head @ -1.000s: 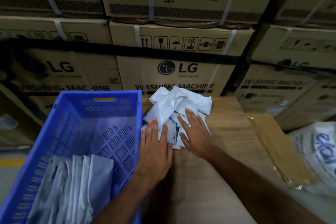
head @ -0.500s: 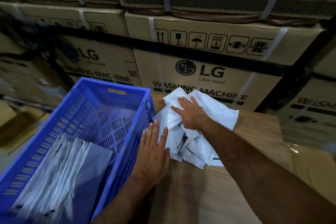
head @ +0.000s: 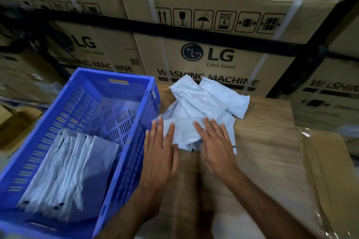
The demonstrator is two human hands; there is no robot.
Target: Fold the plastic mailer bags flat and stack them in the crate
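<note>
Both hands lie flat, fingers straight, on the near edge of a crumpled heap of pale mailer bags (head: pixel 204 110) on the wooden tabletop (head: pixel 262 141); neither grips anything. The left hand (head: pixel 159 153) presses the heap's left corner just beside the blue crate (head: pixel 124 141), and the right hand (head: pixel 217 145) presses the middle of the near edge. Inside the crate, a stack of folded bags (head: pixel 66 172) leans at the near end, overlapping like shingles.

The likely trouble is slippage. The plastic looks slick and springy, so a fold pressed by open palms alone may pop back once the pressure lifts. The heap holds several tangled bags (I count at least 2 long ones crossing at the far side), so flattening them together could crease 1 inside another rather than give separate flat pieces. The left hand sits close to the crate wall, and a sideways sweep could knock it. The stack in the crate is slanted, and another bag dropped carelessly might slide it flatter or fan it out.

How many bags make up the heap cannot be told, nor what lies under the palms. The frame is motion-blurred. The crate's near corner is cut off, and a clear-wrapped brown pad (head: pixel 326 170) on the right runs out of view.
</note>
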